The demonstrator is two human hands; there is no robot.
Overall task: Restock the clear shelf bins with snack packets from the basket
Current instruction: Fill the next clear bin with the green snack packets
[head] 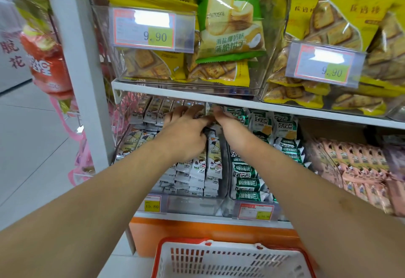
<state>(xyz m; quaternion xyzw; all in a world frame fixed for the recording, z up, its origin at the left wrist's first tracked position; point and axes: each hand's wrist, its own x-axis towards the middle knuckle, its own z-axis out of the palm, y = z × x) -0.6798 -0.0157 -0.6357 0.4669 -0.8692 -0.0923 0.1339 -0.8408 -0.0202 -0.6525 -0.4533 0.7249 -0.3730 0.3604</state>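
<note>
Silver-white wrappers with a cartoon child and yellow panels are seen on the snack packets, which are stood in tight rows inside a clear bin on the lower shelf. The left hand is curled over the rear packets, fingers bent around their tops; the right hand is pressed against the same cluster, fingertips hidden under the upper shelf edge, so its grip cannot be told. Little headroom is left beneath that shelf. Green packets are packed just beside, to the right. The white basket with a red rim is placed below, near the bottom of the view.
</note>
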